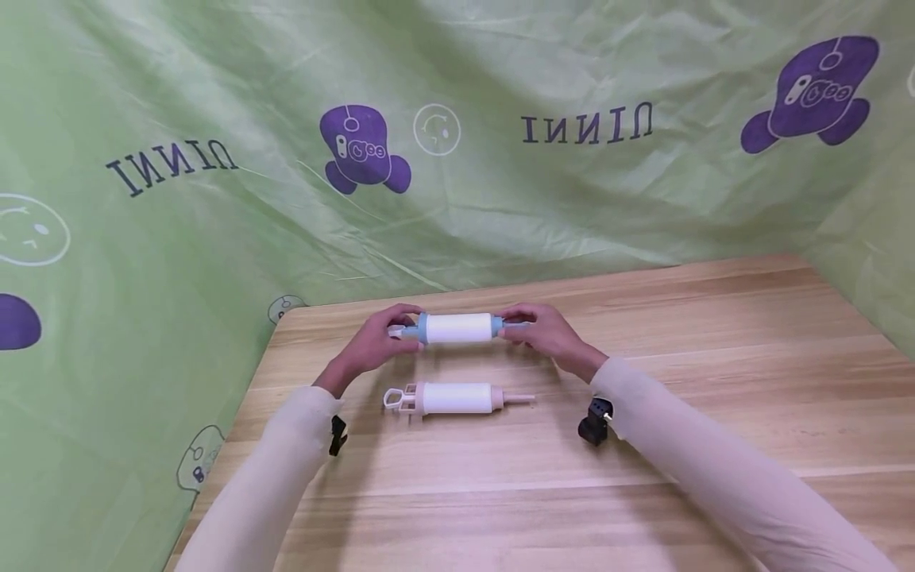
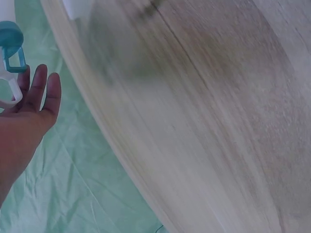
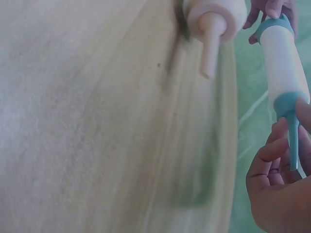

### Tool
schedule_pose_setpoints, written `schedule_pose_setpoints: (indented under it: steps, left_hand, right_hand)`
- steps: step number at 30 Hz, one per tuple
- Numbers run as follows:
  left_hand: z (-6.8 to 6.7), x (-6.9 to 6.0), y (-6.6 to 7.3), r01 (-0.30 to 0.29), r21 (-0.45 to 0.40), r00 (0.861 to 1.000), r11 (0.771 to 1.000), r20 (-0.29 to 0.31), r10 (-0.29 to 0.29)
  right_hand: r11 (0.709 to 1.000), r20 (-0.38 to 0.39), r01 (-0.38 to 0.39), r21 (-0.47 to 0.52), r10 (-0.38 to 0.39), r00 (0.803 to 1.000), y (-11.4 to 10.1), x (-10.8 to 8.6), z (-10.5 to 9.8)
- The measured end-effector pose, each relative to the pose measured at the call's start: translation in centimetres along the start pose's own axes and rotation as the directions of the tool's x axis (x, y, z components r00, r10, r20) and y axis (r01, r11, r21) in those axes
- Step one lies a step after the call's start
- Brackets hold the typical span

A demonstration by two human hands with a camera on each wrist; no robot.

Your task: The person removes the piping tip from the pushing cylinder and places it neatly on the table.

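Now, blue syringe: I see it lying sideways between the two hands, over the far part of the tabletop, its white barrel bare and a soft shadow beneath.
Left hand: pinching the syringe's collar end; on the head feed I find this hand with thumb on the near side and fingers on the far side.
White loop: on my left wrist feed the handle's loop sits just beside the fingers, partly cut off by the picture's edge.
Right hand: pinching the opposite end, this hand has thumb and fingers about the blue cap.
Nozzle: my right wrist feed shows it blue and tapering, reaching in among the curled fingers.
Pink syringe: a second one rests on the tabletop nearer the person, roughly parallel to the blue one and apart from both hands, loop to the left, nozzle to the right.
Sleeves: pale on both arms; I can make out a black device by each cuff.
Cloth: green, creased, hanging behind the tabletop, with purple figures and reversed lettering.
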State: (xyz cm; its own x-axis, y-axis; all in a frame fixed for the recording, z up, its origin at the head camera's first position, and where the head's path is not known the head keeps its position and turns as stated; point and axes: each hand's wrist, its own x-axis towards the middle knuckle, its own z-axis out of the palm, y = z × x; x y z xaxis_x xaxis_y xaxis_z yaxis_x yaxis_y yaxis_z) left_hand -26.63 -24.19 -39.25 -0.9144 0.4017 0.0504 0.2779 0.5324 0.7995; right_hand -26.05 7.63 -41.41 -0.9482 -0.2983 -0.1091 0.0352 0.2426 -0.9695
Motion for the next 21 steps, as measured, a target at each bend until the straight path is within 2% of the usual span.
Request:
schedule_pose_setpoints:
  steps: [3,9,15,21]
  left_hand:
    - [0.0,-0.1,0.6,-0.008,-0.046,1.0,0.999,-0.001,0.008]
    - [0.3,-0.5,1.5,-0.015,-0.165,1.0,0.986,-0.004,0.015]
    - [0.7,-1.2,2.8,-0.049,-0.176,0.999,0.983,-0.016,0.047]
    - [1.3,-2.2,5.0,-0.083,-0.169,0.996,0.982,-0.039,0.077]
  right_hand:
    - [1.0,-0.002,0.008,0.026,-0.008,1.0,-0.5,-0.5,-0.5]
    - [0.995,0.009,0.072,0.071,-0.072,0.997,-0.9,-1.4,-1.2]
    - [0.992,0.004,0.096,0.082,-0.096,0.995,-1.5,-2.7,-1.7]
    - [0.986,0.006,0.138,0.088,-0.14,0.99,-2.2,-4.4,-2.6]
